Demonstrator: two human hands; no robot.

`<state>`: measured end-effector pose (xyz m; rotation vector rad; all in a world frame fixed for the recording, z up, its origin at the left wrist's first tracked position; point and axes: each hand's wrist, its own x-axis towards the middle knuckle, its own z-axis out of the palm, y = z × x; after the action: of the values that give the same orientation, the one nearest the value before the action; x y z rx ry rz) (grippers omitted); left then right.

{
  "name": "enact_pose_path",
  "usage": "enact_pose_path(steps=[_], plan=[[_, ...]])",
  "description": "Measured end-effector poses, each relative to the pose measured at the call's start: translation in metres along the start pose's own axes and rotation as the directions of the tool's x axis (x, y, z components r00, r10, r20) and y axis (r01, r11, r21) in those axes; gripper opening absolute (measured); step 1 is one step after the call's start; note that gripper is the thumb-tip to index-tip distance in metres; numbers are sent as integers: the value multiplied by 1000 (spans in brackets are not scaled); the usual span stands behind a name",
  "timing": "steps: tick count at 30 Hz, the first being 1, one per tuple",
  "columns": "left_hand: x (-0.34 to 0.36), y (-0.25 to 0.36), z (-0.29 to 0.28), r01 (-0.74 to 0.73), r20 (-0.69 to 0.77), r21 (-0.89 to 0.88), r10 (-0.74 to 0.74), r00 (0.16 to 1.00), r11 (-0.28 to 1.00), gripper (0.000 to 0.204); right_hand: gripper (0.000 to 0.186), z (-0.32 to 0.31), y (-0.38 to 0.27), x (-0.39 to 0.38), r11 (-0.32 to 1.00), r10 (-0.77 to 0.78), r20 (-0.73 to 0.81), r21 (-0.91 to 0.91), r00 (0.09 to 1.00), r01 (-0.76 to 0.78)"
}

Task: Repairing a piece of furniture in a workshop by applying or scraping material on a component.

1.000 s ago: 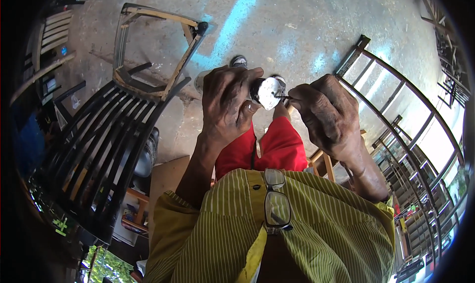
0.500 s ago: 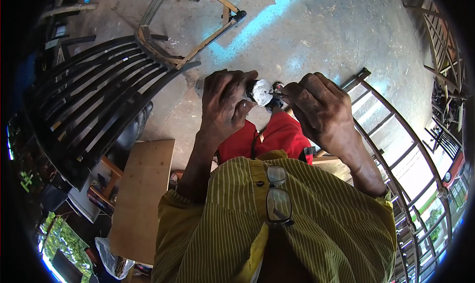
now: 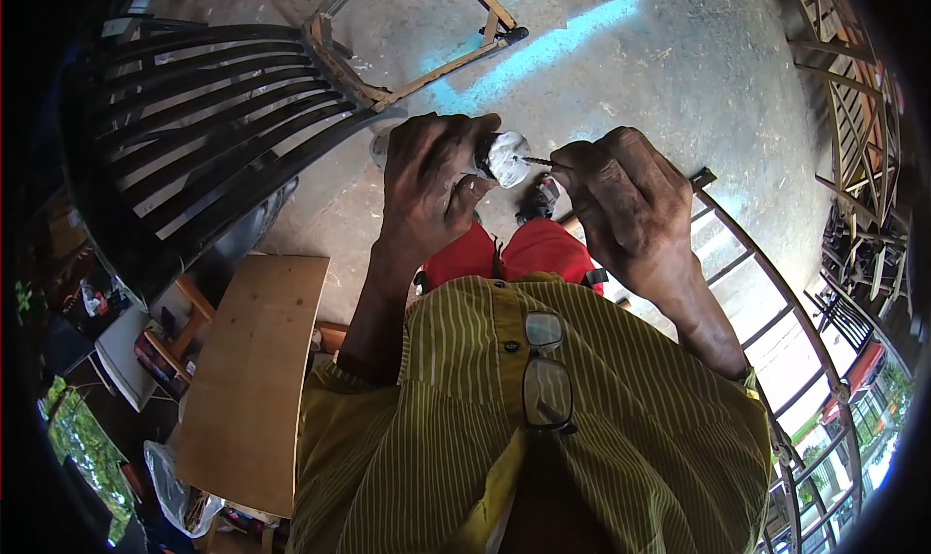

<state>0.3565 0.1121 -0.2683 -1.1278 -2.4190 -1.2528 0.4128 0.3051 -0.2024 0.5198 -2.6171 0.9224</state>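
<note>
The left hand (image 3: 427, 190) grips a small white object (image 3: 507, 158) out over the concrete floor (image 3: 679, 69), steadying it while the right hand (image 3: 621, 200) pinches what looks like a thin screw (image 3: 536, 161) against it.

Both bare forearms rise from the lower edge, elbows bent, the hands close together at chest height. The left hand (image 3: 427, 190) is curled into a tight grip, knuckles up. The right hand (image 3: 621, 205) pinches with thumb and forefinger, pointing toward the left.

A slatted chair (image 3: 194, 127) lies on the floor (image 3: 679, 69) left of the hands; a board (image 3: 252, 379) sits below it, railings (image 3: 776, 331) to the right.
</note>
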Motion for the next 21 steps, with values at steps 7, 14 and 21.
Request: enact_pose_path(steps=[7,14,21], plan=[[-3,4,-1,4,7,52,-5,1000,999,42,27,2,3,1,996,-42,64,-72,997,46],[4,11,-1,38,61,34,-40,997,999,43,24,-5,5,10,973,-144,129,-161,981,164],[3,15,-3,66,178,43,-72,981,997,43,29,-6,9,2,993,-96,169,-54,981,107]])
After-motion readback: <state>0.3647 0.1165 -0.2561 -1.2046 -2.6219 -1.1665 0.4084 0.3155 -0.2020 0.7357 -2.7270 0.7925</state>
